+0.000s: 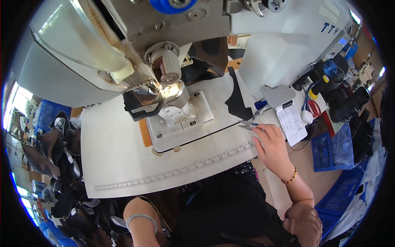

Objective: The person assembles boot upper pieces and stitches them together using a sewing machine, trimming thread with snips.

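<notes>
Right side: blue crate on pale floor, clear bag overlapping it; red scissors near a written paper sheet. Left side: dark pieces heaped loosely, second blue crate behind

Tool at fingers; clipboard farther right

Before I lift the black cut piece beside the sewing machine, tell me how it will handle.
The black piece looks thin, so probably light and floppy. Its narrow far end may droop. On the smooth-looking white table, it might slide if pushed.
</notes>
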`<act>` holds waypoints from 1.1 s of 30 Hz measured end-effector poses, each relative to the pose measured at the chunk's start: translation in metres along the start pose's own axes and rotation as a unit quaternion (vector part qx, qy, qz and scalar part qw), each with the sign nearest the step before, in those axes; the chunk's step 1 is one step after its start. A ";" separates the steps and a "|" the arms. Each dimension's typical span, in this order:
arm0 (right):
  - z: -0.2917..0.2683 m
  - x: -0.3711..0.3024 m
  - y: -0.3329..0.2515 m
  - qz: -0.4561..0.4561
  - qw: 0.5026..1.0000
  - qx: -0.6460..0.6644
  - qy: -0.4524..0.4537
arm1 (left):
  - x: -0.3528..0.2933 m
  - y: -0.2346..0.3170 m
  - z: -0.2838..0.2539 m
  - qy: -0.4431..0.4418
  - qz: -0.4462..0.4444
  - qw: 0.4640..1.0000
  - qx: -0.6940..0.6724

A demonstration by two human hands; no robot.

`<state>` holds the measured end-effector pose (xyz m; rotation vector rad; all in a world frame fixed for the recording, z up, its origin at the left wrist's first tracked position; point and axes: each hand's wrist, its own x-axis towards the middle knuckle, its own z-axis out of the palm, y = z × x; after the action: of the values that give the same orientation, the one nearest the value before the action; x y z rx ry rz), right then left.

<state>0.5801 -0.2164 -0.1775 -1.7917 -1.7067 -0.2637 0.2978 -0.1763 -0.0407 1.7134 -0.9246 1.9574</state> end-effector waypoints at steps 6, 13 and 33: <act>0.027 -0.010 0.046 -0.070 0.983 -0.149 -0.086 | -0.055 -0.033 -0.008 0.234 -0.146 0.922 0.271; 0.037 -0.007 0.049 -0.110 0.987 -0.026 -0.118 | -0.127 -0.104 0.008 -0.224 -0.489 0.779 0.322; 0.031 0.125 0.021 0.084 0.991 0.066 0.082 | -0.107 -0.235 0.030 -0.305 -0.340 0.687 0.566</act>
<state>0.6080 -0.0953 -0.1389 -1.7546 -1.4176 -0.2136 0.4949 -0.0148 -0.0905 2.8113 1.0497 1.3698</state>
